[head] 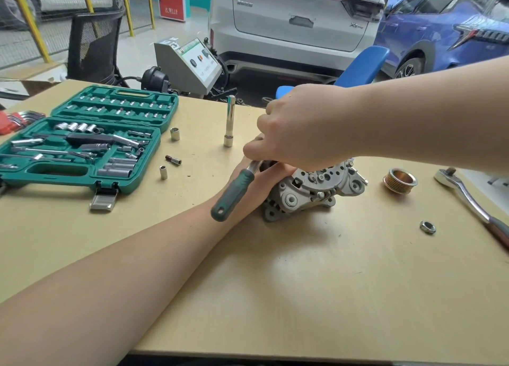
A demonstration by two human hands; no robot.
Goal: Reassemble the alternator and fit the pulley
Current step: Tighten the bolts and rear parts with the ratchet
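Alternator [314,189] mid-table [303,296]; pulley [400,180], nut [427,226] apart, right.

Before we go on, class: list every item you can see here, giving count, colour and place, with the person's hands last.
alternator: one, grey metal, table centre, under the hands
small ratchet: one, green handle, head at the alternator
pulley: one, copper-toned, right of the alternator
nut: one, silver, near the pulley
large ratchet: one, chrome, table's right edge
socket set case: one, green, open, table left
extension bar: one, chrome, standing upright
loose sockets: two, silver, beside the case
bit adapter: one, dark, lying between the sockets
hex keys: one set, red holder, far left
table: one, pale wood
left hand: mostly hidden, against the alternator
right hand: over the ratchet head
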